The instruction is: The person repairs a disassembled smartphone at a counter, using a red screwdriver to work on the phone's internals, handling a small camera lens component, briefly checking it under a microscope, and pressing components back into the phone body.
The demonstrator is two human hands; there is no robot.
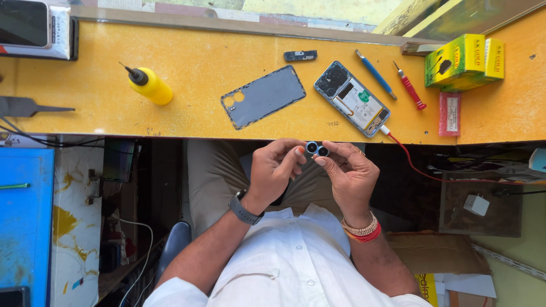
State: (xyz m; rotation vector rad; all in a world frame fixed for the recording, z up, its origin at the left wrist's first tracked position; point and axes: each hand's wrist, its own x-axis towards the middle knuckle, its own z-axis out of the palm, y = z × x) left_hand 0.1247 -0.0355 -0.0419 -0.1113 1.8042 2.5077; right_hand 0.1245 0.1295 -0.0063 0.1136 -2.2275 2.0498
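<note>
Fingertips (298,152) of left hand (274,170) and right hand (350,175) pinched shut on a small twin-ring camera lens piece (317,150), near the lap; far on the yellow bench (193,62), opened phone (358,98) lying bare, back cover (263,96) already off to its left; screwdrivers (392,81) untouched at right; reassembly seemingly not yet begun.

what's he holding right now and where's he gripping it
Both hands hold a small camera lens module with two round lenses: the left hand pinches its left end, and the right hand pinches its right end by the fingertips.
</note>
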